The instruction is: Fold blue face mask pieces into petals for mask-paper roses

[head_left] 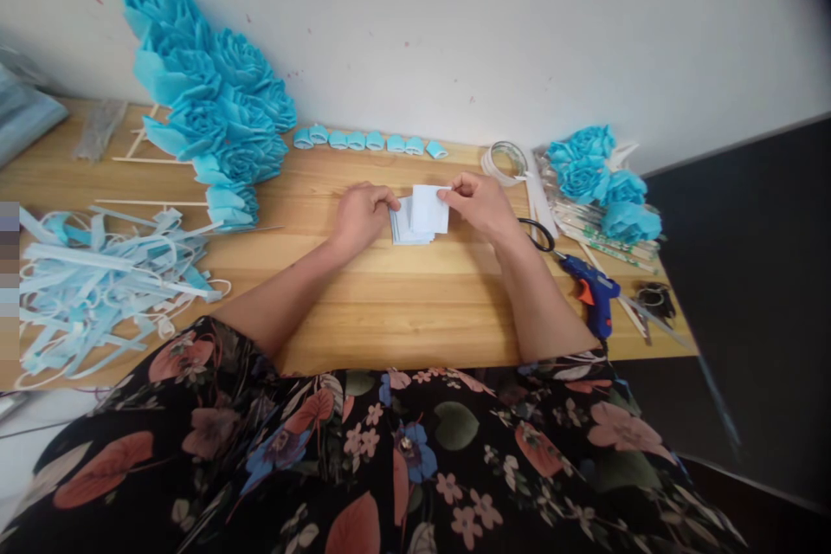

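Near the table's middle, my right hand [481,201] pinches one pale, whitish square piece [428,208] by its upper right corner, between thumb and forefinger. Beneath and to the left of it lies a small stack of similar squares [403,229] with pale blue edges. The fingers of my left hand [362,215] are bent closed at the upper left edge of this stack, gripping it. Whether the squares are paper or thin cloth I cannot tell. The raised piece hides part of the stack.
A row of small blue rolled pieces [356,140] lines the wall. Blue crepe-like flowers [214,95] stand left, more flowers [601,169] right. Pale strips [110,286] heap at left. On the right are a tape roll [505,163], black-handled scissors [537,234] and a blue glue gun [594,290].
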Motion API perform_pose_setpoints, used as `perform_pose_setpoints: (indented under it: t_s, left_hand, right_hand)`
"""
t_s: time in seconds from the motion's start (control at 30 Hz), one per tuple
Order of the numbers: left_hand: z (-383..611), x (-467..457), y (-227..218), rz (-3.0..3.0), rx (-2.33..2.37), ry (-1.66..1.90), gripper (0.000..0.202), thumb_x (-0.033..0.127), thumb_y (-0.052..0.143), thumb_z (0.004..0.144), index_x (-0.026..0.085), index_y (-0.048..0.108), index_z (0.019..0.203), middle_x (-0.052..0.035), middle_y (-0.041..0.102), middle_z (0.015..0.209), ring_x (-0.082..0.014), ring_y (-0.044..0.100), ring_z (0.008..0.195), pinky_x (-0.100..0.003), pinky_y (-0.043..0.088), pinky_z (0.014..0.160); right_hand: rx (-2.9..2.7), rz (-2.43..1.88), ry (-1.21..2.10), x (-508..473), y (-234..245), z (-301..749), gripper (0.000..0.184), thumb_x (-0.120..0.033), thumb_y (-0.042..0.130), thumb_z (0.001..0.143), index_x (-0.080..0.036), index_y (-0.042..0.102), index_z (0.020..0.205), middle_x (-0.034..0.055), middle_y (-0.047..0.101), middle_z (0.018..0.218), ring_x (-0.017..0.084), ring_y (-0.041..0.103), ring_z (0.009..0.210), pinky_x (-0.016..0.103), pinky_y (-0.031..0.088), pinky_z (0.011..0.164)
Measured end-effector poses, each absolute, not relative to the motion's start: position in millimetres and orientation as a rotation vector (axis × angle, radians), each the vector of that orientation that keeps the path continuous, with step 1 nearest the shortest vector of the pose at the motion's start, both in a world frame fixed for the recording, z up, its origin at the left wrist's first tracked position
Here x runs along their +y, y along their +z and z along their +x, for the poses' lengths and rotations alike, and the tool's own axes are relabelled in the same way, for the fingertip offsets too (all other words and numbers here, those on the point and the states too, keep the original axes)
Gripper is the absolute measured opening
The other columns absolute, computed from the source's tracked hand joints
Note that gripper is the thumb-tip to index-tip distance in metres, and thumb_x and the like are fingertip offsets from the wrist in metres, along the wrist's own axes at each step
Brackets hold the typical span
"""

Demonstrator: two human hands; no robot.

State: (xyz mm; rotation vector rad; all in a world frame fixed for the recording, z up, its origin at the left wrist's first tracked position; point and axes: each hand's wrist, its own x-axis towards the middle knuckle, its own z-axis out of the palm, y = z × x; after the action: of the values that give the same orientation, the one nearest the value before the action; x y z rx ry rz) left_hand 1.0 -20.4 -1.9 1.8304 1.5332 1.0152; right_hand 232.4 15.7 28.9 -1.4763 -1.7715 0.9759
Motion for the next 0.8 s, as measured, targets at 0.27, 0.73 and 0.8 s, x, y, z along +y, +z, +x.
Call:
perform_pose_setpoints:
  t_s: [0.27, 0.73, 0.8]
  left_hand:
    - [1, -20, 0, 1.829, 1.538, 1.005, 0.037, 0.003, 0.045, 0.077, 0.017, 0.079, 0.080, -0.0063, 0.078, 0.086, -0.0226, 0.069, 0.089, -0.038, 0.051, 0.091]
    - [1, -19, -2, 1.844, 1.506, 1.075, 0.033, 0.003, 0.046, 0.075, 0.020, 0.075, 0.078, -0.0024, 0.076, 0.082, -0.0196, 0.066, 0.081, -0.034, 0.050, 0.084]
    - [1, -19, -2, 1.832, 1.500, 1.140, 0.033, 0.002, 0.045, 0.075, 0.019, 0.073, 0.079, -0.0024, 0.074, 0.081, -0.0190, 0.065, 0.080, -0.033, 0.050, 0.080]
  right_hand:
    - [-1.544, -1.275, 1.264, 13, 45, 233, 0.035, -0.042, 0.085, 0.066, -0.021, 0.065, 0.086, -0.0033, 0.060, 0.066, 0.012, 0.053, 0.059, 0.025, 0.041, 0.053]
    - [-1.639, -1.299, 1.345, 2, 22, 203, 0.031, -0.036, 0.075, 0.076, -0.021, 0.066, 0.101, -0.0070, 0.055, 0.063, 0.009, 0.048, 0.051, 0.023, 0.038, 0.048]
    - [-1.660, -1.317, 1.317, 2, 20, 203, 0.029, -0.034, 0.072, 0.078, -0.021, 0.066, 0.103, -0.0062, 0.057, 0.065, 0.009, 0.049, 0.051, 0.023, 0.039, 0.049]
